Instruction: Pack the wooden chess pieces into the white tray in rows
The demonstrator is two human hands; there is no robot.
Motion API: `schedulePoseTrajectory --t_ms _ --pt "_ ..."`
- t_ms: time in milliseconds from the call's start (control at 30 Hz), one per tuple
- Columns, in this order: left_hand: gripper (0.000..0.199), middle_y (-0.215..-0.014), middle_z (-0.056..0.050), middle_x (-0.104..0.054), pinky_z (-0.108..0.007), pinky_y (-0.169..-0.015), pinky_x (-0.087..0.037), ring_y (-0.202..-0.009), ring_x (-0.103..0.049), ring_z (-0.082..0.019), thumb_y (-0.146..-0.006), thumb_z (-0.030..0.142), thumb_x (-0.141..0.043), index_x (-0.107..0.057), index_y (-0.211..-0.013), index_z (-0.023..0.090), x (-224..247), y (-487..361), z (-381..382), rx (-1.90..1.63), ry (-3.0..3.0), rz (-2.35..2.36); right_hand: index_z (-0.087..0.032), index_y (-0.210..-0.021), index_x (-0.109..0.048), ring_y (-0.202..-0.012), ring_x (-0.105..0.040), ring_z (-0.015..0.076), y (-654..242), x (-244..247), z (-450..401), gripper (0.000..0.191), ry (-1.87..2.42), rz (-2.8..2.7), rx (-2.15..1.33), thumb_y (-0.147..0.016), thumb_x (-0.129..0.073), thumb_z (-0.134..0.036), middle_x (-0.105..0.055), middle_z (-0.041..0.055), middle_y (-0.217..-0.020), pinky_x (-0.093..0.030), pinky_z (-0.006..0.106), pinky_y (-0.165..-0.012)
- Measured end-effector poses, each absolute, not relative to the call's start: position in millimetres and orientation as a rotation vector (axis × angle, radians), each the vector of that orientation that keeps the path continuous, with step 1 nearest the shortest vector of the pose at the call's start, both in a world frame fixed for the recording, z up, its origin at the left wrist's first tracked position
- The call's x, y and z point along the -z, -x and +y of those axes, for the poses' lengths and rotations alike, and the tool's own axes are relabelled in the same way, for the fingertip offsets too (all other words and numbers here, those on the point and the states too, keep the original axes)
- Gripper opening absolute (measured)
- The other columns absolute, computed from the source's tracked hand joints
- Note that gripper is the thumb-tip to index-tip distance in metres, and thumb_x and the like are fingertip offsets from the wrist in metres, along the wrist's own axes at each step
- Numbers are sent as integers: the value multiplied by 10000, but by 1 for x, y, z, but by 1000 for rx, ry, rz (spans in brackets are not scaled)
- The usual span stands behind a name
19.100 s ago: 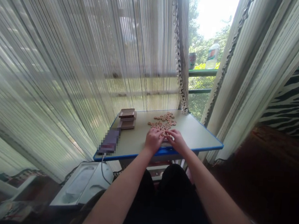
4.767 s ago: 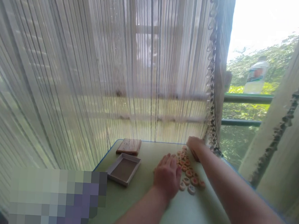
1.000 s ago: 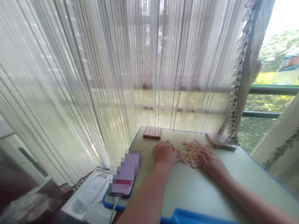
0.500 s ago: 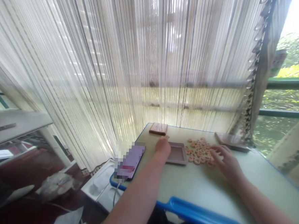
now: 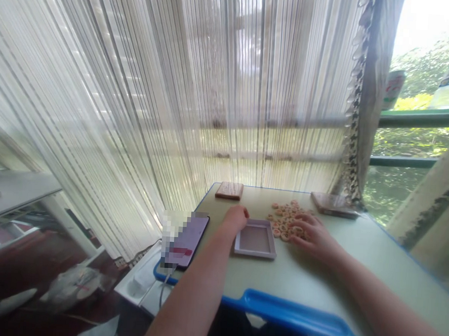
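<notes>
A shallow pale box tray (image 5: 255,255) lies on the table, slightly tilted in view. My left hand (image 5: 237,218) is closed at its far left corner, with the fingers curled; what they hold, if anything, is hidden. To the right of the tray is a loose heap of round wooden pieces (image 5: 282,218), like game discs with markings too small to read. My right hand (image 5: 310,235) rests over the near right part of the heap, its fingers spread and touching pieces. It covers some of them.
A flat wooden box (image 5: 229,190) lies at the far left of the pale table (image 5: 279,272), another flat box (image 5: 334,204) at the far right. A phone (image 5: 189,244) with a cable lies at the left edge. A blue trough (image 5: 295,314) runs along the front edge; a curtain (image 5: 175,109) hangs behind.
The view has turned slightly right. My right hand has moved left, further over the round pieces. The tray sits a little nearer to me, and my left hand stays at its far left corner.
</notes>
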State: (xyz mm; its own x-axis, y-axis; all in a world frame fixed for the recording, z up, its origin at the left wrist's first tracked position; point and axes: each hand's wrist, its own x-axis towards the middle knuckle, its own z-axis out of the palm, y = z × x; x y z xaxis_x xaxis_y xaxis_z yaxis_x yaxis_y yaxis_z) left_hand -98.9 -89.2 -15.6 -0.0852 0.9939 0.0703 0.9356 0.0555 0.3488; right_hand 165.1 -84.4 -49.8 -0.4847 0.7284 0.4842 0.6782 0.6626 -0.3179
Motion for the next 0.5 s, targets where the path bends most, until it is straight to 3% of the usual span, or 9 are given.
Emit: schedulePoseTrajectory --t_ms 100,500 --pt "256 -874 -49 -691 -234 -741 -459 -842 -618 -164 -659 100 -520 -691 -815 209 12 96 -92 -386 -2003 2139 -243 -994 -654 -1099 -440 283 -165 50 -85 340 1085 -2331 -124 -720 -569 -426 -522 103 -1139 -377 439 -935" --pt "226 -901 -81 -682 -246 -756 -457 -886 -617 -191 -683 150 -507 -672 -833 186 6 90 -96 -329 -1982 2216 -250 -872 -692 -897 -521 233 -155 52 -87 233 973 -2327 -62 -774 -523 -375 -620 80 -918 -432 394 -832"
